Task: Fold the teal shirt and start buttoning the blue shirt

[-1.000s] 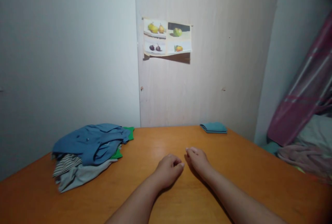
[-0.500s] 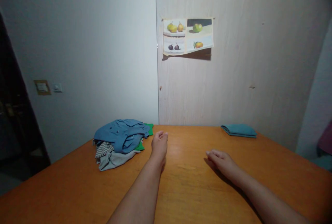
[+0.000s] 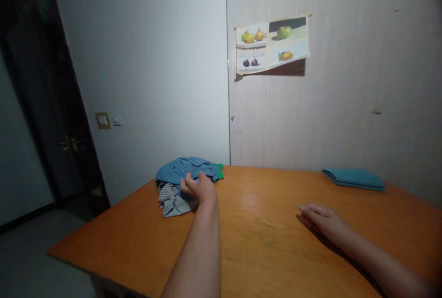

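A heap of clothes lies at the back left of the table: a blue garment with buttons (image 3: 188, 165) on top, a black-and-white striped cloth (image 3: 168, 193) and a grey cloth (image 3: 177, 206) beneath, and a bit of green cloth (image 3: 220, 171) at the right side. My left hand (image 3: 200, 188) is in front of the heap, fingers apart, hiding part of it; whether it touches the cloth I cannot tell. On the right, my right hand (image 3: 320, 217) rests low at the tabletop with its fingers curled together and nothing visible in them.
A folded teal cloth (image 3: 354, 178) lies at the back right of the orange wooden table (image 3: 269, 252). Behind stands a wall with a fruit picture sheet (image 3: 267, 49) taped on. A dark doorway (image 3: 79, 160) is beyond the table's left edge.
The view has turned left, showing more of the doorway. My left hand has moved to the clothes heap and its fingers have spread. My right hand stays low, fingers curled.
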Demonstrator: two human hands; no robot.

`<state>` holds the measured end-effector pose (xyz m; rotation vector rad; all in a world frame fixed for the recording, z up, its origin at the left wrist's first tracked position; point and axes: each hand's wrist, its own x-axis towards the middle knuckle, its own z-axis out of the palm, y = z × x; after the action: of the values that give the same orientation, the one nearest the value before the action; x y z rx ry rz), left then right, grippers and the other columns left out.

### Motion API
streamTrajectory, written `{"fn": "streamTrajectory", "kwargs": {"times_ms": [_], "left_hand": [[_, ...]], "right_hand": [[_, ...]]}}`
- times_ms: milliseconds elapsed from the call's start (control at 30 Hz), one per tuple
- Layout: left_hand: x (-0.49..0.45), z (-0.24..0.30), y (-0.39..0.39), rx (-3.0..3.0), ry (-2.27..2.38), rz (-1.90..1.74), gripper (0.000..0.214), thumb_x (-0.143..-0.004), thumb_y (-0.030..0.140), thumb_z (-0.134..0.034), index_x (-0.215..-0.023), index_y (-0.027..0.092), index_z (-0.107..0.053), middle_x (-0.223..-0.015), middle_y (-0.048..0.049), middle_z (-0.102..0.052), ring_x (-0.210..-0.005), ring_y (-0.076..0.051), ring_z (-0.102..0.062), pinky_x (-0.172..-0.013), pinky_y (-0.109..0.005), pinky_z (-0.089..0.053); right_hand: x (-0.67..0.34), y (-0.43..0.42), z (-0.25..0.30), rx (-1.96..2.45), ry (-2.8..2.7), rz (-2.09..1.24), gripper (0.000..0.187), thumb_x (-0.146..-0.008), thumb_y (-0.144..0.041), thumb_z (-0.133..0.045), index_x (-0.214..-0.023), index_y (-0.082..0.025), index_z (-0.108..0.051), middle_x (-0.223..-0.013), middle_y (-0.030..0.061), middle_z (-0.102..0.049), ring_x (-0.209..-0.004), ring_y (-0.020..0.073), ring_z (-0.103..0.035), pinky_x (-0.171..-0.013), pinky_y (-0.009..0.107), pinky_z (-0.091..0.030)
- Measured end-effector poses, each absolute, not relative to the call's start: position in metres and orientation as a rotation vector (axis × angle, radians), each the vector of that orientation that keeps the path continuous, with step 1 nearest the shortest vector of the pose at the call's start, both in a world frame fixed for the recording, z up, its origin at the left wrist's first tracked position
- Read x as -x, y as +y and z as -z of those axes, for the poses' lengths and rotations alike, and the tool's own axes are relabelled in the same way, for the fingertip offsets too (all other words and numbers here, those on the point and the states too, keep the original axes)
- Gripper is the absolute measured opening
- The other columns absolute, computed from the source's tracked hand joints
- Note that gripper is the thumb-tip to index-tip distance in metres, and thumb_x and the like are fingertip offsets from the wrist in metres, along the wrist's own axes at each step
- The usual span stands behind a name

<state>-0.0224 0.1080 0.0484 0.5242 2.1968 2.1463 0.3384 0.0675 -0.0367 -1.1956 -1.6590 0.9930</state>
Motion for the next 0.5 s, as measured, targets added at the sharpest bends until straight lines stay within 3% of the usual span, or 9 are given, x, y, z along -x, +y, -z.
{"fn": "streamTrajectory", "kwargs": {"times_ms": [100,333,500], "left_hand": [[0.027,-0.044,0.111,-0.482,2.229,-2.081,0.040,-0.085,0.032,-0.052,-0.121,0.017,-0.061,-0.148,-0.0169,-0.036,-0.142,-0.033,-0.033,-0.111,-0.041,-0.035],[0.024,-0.038,0.109,-0.645,2.259,-2.013,0.041,-0.081,0.026,-0.056,-0.121,0.019,-0.060,-0.129,-0.0166,-0.058,-0.133,-0.033,-0.045,-0.107,-0.043,-0.037],[0.023,-0.042,0.110,-0.769,2.235,-1.978,0.043,-0.084,0.028,-0.055,-0.125,0.016,-0.053,-0.121,-0.0173,-0.064,-0.120,-0.030,-0.057,-0.097,-0.039,-0.044]], "right_hand": [[-0.340,0.069,0.039,1.181,-1.651,-1.036,0.052,-0.086,-0.067,-0.052,-0.061,-0.022,-0.040,-0.056,-0.0053,-0.035,-0.051,0.0106,-0.028,-0.049,0.028,-0.022],[-0.340,0.068,0.037,1.207,-1.678,-0.982,0.054,-0.084,-0.068,-0.053,-0.060,-0.022,-0.042,-0.056,-0.0035,-0.038,-0.051,0.0118,-0.031,-0.049,0.029,-0.024],[-0.341,0.069,0.038,1.228,-1.716,-0.971,0.054,-0.084,-0.070,-0.052,-0.060,-0.022,-0.043,-0.057,-0.0033,-0.038,-0.052,0.0122,-0.032,-0.049,0.028,-0.025]]}}
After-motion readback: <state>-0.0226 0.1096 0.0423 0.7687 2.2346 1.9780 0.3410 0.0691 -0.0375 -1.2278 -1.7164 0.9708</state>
